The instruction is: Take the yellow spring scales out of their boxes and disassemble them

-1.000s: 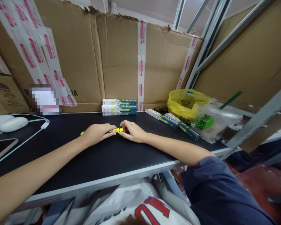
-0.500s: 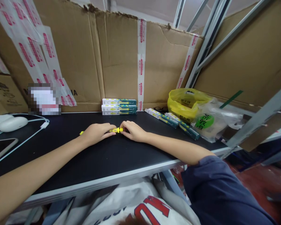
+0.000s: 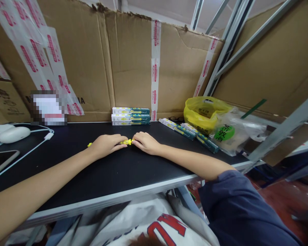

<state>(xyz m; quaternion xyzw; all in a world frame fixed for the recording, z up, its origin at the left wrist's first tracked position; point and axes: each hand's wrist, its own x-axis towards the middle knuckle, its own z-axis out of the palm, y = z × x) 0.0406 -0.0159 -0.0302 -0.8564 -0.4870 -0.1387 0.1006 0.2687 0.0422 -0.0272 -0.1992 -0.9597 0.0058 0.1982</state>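
- Yellow pen-shaped tool [image 3: 129, 141]: btwn both hands, approx. horiz., at mid black tabletop [image 3: 133, 171]; contact w/ top can't be told.
- L hand [image 3: 106, 147]: closed round tool body, thumb nearside; yellow end shows past wrist side.
- R hand [image 3: 146, 143]: fingers bent, fingertips pinched on tool's R end.
- Stacked printed boxes [image 3: 130, 118]: behind hands, near cardboard panel [image 3: 133, 82].
- Two loose boxes [image 3: 178, 129]: R of stack, angled, beside yellow plastic bag [image 3: 202, 114] & clear bag w/ green label [image 3: 227, 136].
- Phone [image 3: 3, 162]: far L, nr. white cable [image 3: 28, 152].
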